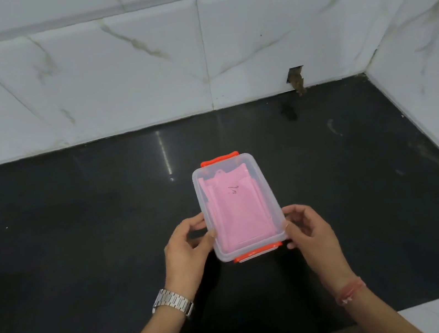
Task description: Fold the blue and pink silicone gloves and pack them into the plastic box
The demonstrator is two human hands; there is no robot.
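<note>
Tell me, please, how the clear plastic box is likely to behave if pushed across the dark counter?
The plastic box looks thin-walled, holding only a pink glove, so probably light. It would likely slide on the glossy counter; low and flat, it seems unlikely to tip.

Single head-worn wide-angle view, looking forward and steeply down. Close range over black counter [78, 233]; marble-tiled wall [109, 68] behind and at right. Forearms enter from bottom edge.

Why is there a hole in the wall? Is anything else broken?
The tile is chipped low on the wall, leaving a brown hole just above the black counter, with a smudge below it. The box with the pink glove looks fine.
</note>
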